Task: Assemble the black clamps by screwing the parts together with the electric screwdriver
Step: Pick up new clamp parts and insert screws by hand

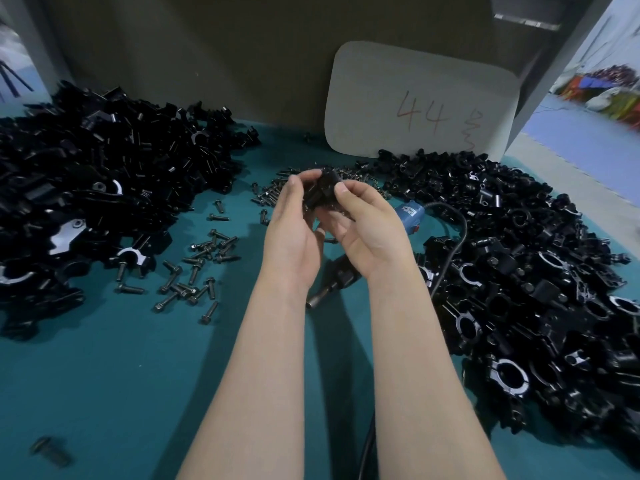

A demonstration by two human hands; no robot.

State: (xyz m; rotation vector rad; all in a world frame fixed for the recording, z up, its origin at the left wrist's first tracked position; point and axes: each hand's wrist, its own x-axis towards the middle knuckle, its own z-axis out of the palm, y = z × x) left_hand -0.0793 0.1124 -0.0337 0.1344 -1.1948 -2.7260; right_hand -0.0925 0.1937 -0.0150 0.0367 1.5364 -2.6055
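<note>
Teal mat [104, 358] covers a workbench where a person's left hand [294, 233] and right hand [367, 233] hold a clamp [325, 188] just above the screwdriver [339, 278], which lies idle beneath the wrists, its cord [457, 237] trailing to its right. Both hands pinch the clamp: left fingers curl round its left side, the right thumb presses on its right edge, and the other right fingers are tucked underneath. Whether a bolt is already seated cannot be told. Loose parts [104, 188] are heaped left of the screwdriver, ringed pieces [536, 271] to its right, bolts [197, 271] lie scattered just to its left, and a card [415, 102] marked "44" leans behind it. The step appears to be mating the halves by hand — best to square the holes and start the bolt with the fingers, then grip the pair firmly in one hand while the other reaches down for the screwdriver — a cocked bolt would likely cross-thread.
</note>
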